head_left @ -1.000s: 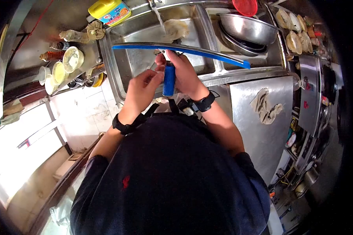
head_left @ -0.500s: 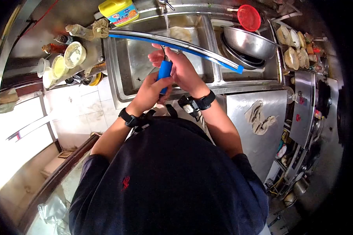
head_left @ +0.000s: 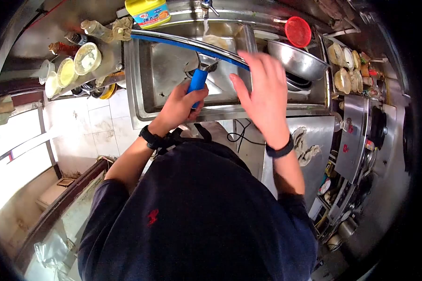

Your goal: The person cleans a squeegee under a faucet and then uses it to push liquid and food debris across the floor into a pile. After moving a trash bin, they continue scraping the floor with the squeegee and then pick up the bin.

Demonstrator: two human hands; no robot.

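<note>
Gripping the blue handle (head_left: pixel 198 84) of a squeegee, the left hand (head_left: pixel 180 105) is closed around it over the steel sink (head_left: pixel 173 100). The handle's long axis runs from the fist up toward the tap (head_left: pixel 206 5). The long blade (head_left: pixel 183 44) crosses it, stretching from the sink's left rim, by the yellow bottle (head_left: pixel 147 10), rightward and a little down until the right hand hides its end. A thin stream of water (head_left: pixel 205 25) falls from the tap just behind the blade, so rinsing looks underway, not finished. The right hand (head_left: pixel 264 91) is open, fingers spread, holding nothing, raised near the metal bowls (head_left: pixel 300 58) in the right basin.
</note>
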